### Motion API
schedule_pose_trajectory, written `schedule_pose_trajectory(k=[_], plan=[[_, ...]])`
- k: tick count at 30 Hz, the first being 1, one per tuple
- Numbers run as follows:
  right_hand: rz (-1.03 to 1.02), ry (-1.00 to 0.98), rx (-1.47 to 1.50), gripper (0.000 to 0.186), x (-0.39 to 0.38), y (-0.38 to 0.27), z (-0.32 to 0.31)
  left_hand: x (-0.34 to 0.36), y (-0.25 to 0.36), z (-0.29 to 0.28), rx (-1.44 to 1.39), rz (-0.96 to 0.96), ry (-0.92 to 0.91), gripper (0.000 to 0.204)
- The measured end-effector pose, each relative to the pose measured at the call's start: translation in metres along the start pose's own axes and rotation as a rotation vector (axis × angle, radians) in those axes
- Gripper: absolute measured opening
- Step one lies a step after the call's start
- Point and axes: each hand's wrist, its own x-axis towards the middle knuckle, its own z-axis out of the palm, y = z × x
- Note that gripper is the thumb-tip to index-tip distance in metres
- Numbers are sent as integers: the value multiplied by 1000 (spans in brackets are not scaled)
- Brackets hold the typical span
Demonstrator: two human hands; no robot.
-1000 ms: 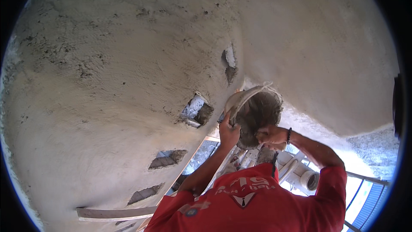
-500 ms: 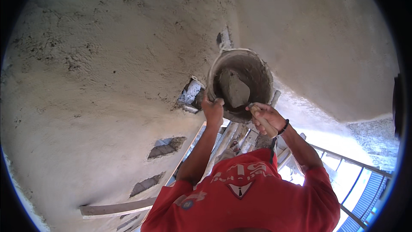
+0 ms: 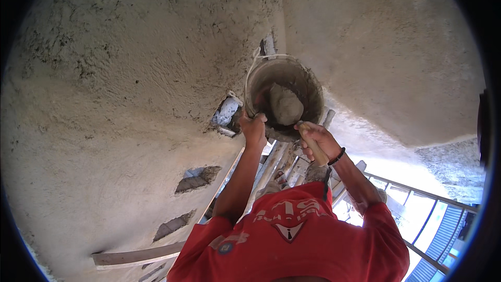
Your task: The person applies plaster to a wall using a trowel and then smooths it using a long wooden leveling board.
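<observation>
My left hand (image 3: 254,129) is closed on the near-left rim of a mortar-stained bucket (image 3: 254,86), its thumb over the edge. The bucket is tilted so that I look into its mouth, and a thin handle arcs along its far-left rim. In my right hand (image 3: 319,143) is the wooden handle of a trowel (image 3: 314,149), held at the bucket's near-right rim. The trowel's blade lies inside the bucket, under a lump of wet grey mortar (image 3: 286,104) that covers most of it. A dark beaded bracelet circles my right wrist.
Rough plastered walls (image 3: 130,73) meet in a corner beyond the bucket. Openings in the left wall include one with a pale crumpled bag (image 3: 226,112). A plank (image 3: 135,257) juts out at lower left. Poles (image 3: 271,169) stand below me, and a metal railing (image 3: 417,193) runs at right.
The bucket and both hands have shifted slightly left and up in view. The mortar in the bucket now shows as a rounder lump over the trowel blade.
</observation>
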Motion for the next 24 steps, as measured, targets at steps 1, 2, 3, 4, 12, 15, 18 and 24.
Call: schedule_pose_trajectory(k=[1,2,3,4,12,15,18,24], plan=[[25,28,-14,29,0,1,2,1,-4,-3,57,-100,47,54],[18,36,-16,28,-1,2,5,1,-7,-7,90,-140,65,57],[21,12,-25,28,0,2,10,5,-9,-10,123,-170,98,60],[1,14,-13,29,-1,2,14,4,-12,-13,55,-104,88,61],[-350,-66,303,43,0,-24,70,8,-12,-29,-51,-99,88,66],[-669,-23,319,42,0,-50,94,7,-10,-36,-10,-156,137,66],[-1044,110,241,34,0,-84,119,4,-6,-45,-17,-131,143,66],[-1689,492,-41,23,15,-146,157,-15,10,-67,-25,-145,202,64]])
